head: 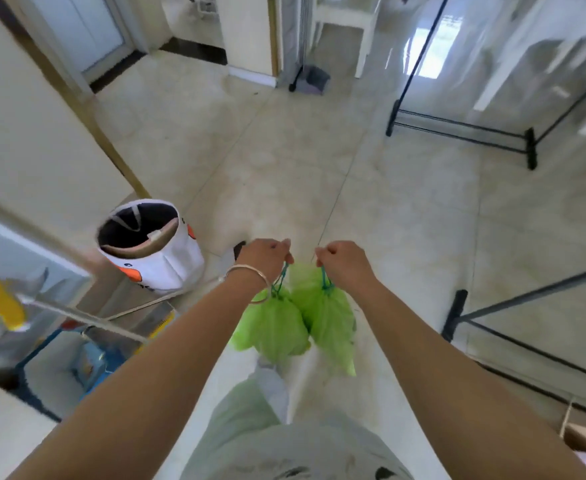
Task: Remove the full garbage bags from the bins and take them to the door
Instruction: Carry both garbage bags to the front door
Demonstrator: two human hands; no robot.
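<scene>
Bright daylight, window glare on floor (430, 53), blurred, warped edges

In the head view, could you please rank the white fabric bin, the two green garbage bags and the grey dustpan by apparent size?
1. White fabric bin, clearly largest.
2. The left green bag and the right green bag look alike, so I won't rank them.
3. Grey dustpan, smallest, though it is farthest away, which shrinks it.
</scene>
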